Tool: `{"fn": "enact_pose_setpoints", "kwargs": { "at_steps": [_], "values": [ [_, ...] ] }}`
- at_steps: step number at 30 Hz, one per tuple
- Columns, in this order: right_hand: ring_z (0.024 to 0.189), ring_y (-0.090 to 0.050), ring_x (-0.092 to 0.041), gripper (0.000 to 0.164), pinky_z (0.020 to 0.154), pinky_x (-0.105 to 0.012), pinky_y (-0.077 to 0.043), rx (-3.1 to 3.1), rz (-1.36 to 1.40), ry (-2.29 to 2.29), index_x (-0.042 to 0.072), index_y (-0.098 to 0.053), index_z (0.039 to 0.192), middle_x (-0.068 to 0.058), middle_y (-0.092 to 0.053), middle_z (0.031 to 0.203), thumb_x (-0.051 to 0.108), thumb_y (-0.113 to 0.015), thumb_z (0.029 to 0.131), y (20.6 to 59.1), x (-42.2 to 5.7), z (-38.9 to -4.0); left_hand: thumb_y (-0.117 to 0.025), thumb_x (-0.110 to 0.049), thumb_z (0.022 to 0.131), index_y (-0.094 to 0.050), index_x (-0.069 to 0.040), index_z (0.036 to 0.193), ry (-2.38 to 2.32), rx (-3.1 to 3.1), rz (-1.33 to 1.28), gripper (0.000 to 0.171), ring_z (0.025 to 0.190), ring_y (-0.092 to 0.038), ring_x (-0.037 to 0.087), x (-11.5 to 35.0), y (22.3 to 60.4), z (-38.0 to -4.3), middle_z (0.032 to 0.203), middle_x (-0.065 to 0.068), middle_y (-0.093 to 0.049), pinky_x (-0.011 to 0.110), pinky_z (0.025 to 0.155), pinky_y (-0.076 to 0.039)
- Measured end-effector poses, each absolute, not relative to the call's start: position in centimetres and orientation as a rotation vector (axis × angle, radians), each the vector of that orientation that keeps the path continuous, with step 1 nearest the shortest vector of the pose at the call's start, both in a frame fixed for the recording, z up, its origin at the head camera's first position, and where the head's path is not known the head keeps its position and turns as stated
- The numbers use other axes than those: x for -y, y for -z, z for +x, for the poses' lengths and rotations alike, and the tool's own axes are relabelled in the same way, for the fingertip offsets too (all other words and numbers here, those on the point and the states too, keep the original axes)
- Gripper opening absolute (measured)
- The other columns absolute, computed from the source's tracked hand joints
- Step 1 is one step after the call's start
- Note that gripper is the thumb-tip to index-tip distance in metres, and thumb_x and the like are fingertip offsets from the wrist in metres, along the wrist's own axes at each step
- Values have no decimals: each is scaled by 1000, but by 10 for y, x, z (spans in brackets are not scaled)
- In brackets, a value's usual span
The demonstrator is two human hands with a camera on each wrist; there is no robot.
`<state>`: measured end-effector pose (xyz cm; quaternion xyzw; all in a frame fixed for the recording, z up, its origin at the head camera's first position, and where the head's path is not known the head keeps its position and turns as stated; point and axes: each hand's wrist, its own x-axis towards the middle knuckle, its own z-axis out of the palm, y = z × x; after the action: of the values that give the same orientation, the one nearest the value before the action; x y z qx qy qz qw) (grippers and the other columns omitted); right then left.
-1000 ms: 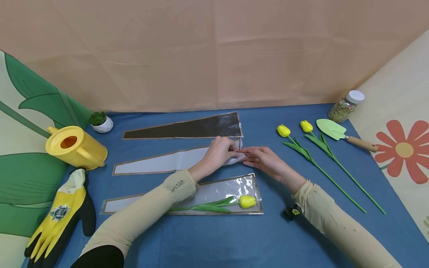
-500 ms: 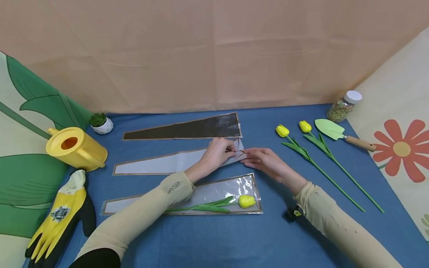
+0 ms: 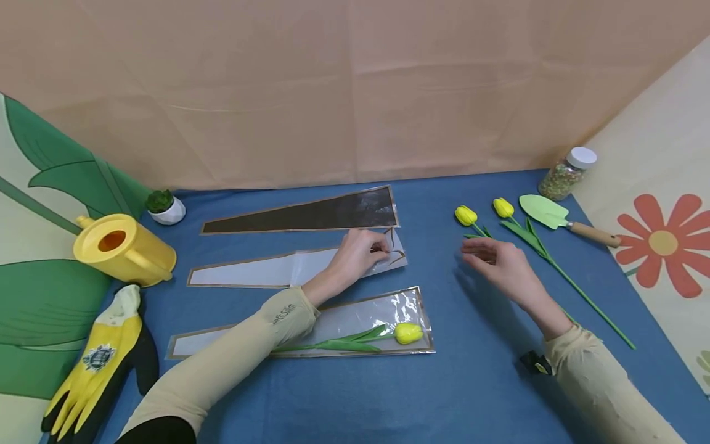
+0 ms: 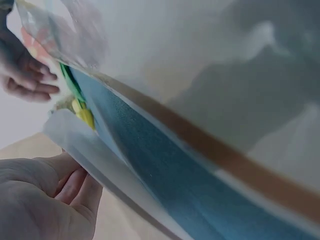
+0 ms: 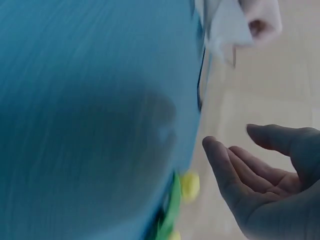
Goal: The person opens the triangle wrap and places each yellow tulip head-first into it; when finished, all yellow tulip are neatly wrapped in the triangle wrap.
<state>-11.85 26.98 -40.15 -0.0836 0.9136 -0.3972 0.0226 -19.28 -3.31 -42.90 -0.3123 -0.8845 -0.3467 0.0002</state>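
My left hand point(image 3: 357, 254) pinches the edge of a white, gold-bordered flower sleeve point(image 3: 255, 270) near its wide right end, lifting that edge. In the left wrist view the thumb and fingers point(image 4: 75, 192) hold the raised film. My right hand point(image 3: 501, 268) hovers over the cloth beside two yellow tulips, fingers loosely bent with nothing between them. It partly covers the nearer tulip point(image 3: 466, 215); the other tulip point(image 3: 521, 231) lies just beyond. In front, another clear-faced sleeve point(image 3: 383, 306) has a yellow tulip point(image 3: 408, 333) in or on it, its stem hidden by my left sleeve.
A black sleeve point(image 3: 310, 213) lies behind. On the left are a yellow watering can point(image 3: 130, 250), a small potted plant point(image 3: 167, 209) and a yellow-black glove point(image 3: 102, 364). A trowel point(image 3: 546, 213) and a lidded jar point(image 3: 566, 176) sit at the back right.
My right hand has let go of the wide end of the white sleeve and moved right, towards the loose tulips. The left hand keeps its hold in nearly the same place.
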Motion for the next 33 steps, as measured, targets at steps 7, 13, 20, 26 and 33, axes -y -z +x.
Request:
{"fn": "enact_pose_setpoints", "kwargs": {
  "at_steps": [7, 13, 20, 26, 33],
  "values": [
    [92, -75, -45, 32, 74, -60, -59, -3080, -141, 842, -9, -71, 121, -29, -74, 109, 7, -81, 96, 400, -322, -107, -87, -6, 91, -81, -7, 87, 1083, 2770, -971, 7, 78, -73, 15, 36, 429, -193, 86, 4, -78, 29, 71, -57],
    [87, -71, -44, 40, 72, -60, -57, -3046, -46, 701, -14, -69, 115, -30, -73, 101, 12, -87, 91, 409, -360, -97, -87, -6, 90, -82, -7, 89, 1081, 2752, -1003, 5, 83, -75, 15, 33, 427, -196, 87, 4, -79, 31, 78, -59],
    [78, -70, -38, 36, 68, -57, -57, -3016, -30, 617, -13, -70, 105, -22, -73, 87, 13, -89, 88, 422, -377, -90, -84, -7, 94, -83, -4, 92, 1102, 2768, -1037, 3, 85, -75, 15, 27, 430, -194, 89, 3, -79, 31, 80, -59],
    [73, -65, -28, 29, 58, -40, -52, -3010, -59, 621, -13, -73, 102, -21, -73, 87, 11, -86, 92, 424, -369, -100, -83, -9, 95, -83, -5, 92, 1105, 2776, -1032, 5, 85, -75, 15, 31, 431, -194, 89, 3, -80, 30, 81, -59],
    [68, -60, -24, 17, 55, -37, -48, -2980, -49, 616, -10, -73, 99, -16, -71, 84, 6, -80, 95, 423, -357, -110, -86, -6, 92, -83, -7, 89, 1115, 2765, -1029, 4, 84, -75, 15, 36, 431, -194, 87, 3, -79, 31, 79, -58]
  ]
}}
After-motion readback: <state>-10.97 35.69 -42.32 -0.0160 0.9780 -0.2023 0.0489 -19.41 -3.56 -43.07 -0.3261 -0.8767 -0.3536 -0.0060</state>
